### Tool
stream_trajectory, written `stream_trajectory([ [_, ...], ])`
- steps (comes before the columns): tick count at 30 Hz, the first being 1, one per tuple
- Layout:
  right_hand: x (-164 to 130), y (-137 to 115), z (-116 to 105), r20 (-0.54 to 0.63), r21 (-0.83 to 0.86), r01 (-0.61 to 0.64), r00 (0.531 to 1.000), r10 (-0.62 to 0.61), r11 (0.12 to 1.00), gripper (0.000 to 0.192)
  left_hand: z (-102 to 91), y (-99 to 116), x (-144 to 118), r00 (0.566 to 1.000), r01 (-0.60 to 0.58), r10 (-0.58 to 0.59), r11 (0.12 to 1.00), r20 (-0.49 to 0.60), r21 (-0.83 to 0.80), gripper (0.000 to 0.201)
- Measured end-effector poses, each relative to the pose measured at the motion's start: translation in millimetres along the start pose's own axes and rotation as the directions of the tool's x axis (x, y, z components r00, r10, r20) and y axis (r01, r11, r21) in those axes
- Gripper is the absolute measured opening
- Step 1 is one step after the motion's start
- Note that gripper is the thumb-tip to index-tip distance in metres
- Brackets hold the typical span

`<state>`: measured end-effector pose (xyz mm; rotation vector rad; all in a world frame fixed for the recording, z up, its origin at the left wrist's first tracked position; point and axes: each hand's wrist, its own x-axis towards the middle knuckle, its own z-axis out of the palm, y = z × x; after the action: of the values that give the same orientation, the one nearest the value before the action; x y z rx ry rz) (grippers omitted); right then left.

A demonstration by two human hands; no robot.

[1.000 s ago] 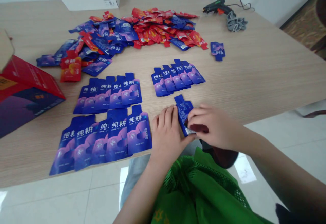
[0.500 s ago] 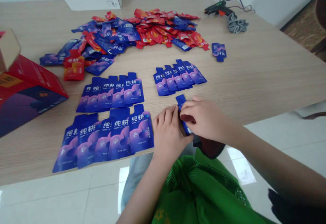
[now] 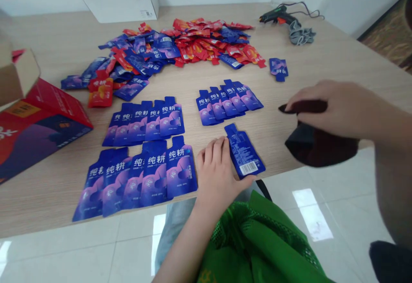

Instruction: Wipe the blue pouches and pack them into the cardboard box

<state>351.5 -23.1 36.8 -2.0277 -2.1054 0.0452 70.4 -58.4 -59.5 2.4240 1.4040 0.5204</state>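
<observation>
Pale wood-grain table [image 3: 337, 72] runs back to a white wall, with a white box [image 3: 120, 1] at the far edge and a glue gun [image 3: 277, 14] off to the right. A loose heap of red and blue sachets [image 3: 180, 44] covers the far middle, and 3 neat fanned rows of blue sachets [image 3: 146, 120] lie nearer, beside a red and purple carton [image 3: 38, 128] at the left.

Near the front edge lies 1 blue sachet [image 3: 244, 152], back side up with its barcode toward the person. It looks light, thin and flexible, with a glossy film that would likely slide under a fingertip; the sealed side edges or the narrow spout tab at the top seem the surest places to pinch it.

The left hand [image 3: 217, 173] rests flat on the table, fingers together, its thumb touching the sachet's lower left edge, so the sachet sits just right of it. The right hand [image 3: 334, 107] is lifted well off to the right, closed in a pinch on a dark cloth [image 3: 318, 145] that hangs below it.
</observation>
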Motion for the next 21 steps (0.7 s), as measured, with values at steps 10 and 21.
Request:
stream_trajectory([
  [10, 97.6, 110.9, 66.4, -0.099, -0.027, -0.338, 0.937, 0.334, 0.941, 0.014, 6.9, 20.7, -1.1, 0.998, 0.041, -0.038, 0.998, -0.056, 0.041, 0.081],
  [21, -21.4, -14.7, 51.1, -0.109, 0.49, -0.158, 0.965, 0.24, 0.857, 0.027, 11.8, 21.6, -8.1, 0.979, -0.056, -0.017, 0.935, -0.203, -0.35, 0.049],
])
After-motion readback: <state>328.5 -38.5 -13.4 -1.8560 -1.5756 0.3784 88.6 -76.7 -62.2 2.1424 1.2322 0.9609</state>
